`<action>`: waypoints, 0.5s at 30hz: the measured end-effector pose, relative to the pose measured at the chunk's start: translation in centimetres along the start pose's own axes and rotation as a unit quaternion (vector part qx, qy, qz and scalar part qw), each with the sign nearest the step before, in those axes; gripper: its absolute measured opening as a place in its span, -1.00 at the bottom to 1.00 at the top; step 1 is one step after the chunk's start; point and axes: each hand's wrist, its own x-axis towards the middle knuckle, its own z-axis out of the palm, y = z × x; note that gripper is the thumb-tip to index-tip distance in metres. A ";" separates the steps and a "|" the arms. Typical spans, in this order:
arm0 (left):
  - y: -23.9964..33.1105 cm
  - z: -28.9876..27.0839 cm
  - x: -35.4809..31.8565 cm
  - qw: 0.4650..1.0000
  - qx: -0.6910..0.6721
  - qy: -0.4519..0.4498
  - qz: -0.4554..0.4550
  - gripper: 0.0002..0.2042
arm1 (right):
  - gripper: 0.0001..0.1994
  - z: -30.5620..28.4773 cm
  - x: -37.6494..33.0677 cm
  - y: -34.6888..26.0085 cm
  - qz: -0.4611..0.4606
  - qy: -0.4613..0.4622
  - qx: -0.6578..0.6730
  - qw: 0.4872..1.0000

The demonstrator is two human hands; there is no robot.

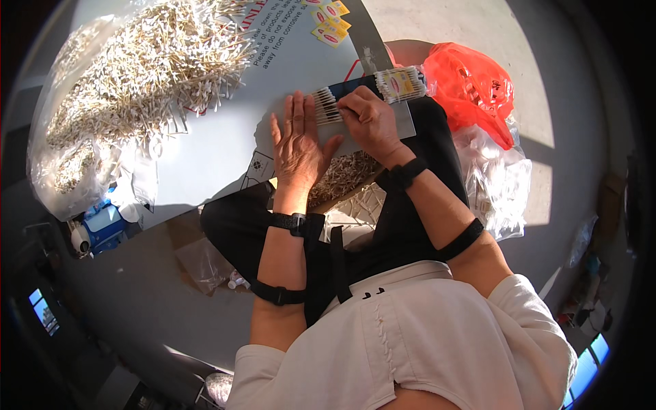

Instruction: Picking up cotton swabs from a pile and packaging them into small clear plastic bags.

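Note:
My left hand (295, 145) lies flat, fingers spread, on a white board (205, 147) beside a short row of cotton swabs (326, 106). My right hand (369, 119) is closed on that same row of swabs, pressing it against the board. Just beyond my right hand lies a filled clear packet of swabs (402, 83) with a yellow and red label. A big loose heap of cotton swabs (147, 65) on clear plastic covers the board's far left part.
Several small yellow and red labels (331, 22) lie at the board's far edge. A red plastic bag (471, 89) and a clear bag of packets (493, 181) sit to the right. More swabs (345, 174) lie in my lap. A blue and white object (99, 229) stands at lower left.

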 end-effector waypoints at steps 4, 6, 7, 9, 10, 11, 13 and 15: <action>0.0 0.0 0.0 1.000 -0.003 0.001 -0.001 -0.15 | -0.97 -0.1 0.0 -0.1 -0.011 -0.010 -0.005 1.000; 0.1 0.0 -0.1 1.000 0.002 -0.003 -0.007 -0.12 | -0.96 -0.1 0.0 -0.2 -0.009 -0.009 -0.002 1.000; 0.0 0.0 -0.1 1.000 0.002 -0.003 -0.007 -0.12 | -0.96 -0.1 0.1 -0.2 -0.006 -0.007 0.001 1.000; 0.0 0.0 -0.1 1.000 -0.004 0.003 0.001 -0.14 | -0.97 -0.2 0.1 -0.3 -0.005 -0.009 -0.001 1.000; 0.0 0.0 -0.1 1.000 -0.005 0.003 0.001 -0.14 | -0.97 -0.2 0.2 -0.3 -0.004 -0.011 -0.003 1.000; -0.1 0.0 -0.1 1.000 -0.005 0.002 0.001 -0.14 | -0.97 -0.1 0.2 -0.3 -0.004 -0.012 -0.003 1.000; -0.1 0.0 -0.1 1.000 -0.005 0.001 0.000 -0.14 | -1.00 0.0 0.1 -0.2 -0.006 0.000 0.002 1.000; 0.0 0.0 -0.1 1.000 -0.006 -0.001 -0.003 -0.14 | -0.99 -0.1 0.0 0.0 -0.003 0.000 0.016 1.000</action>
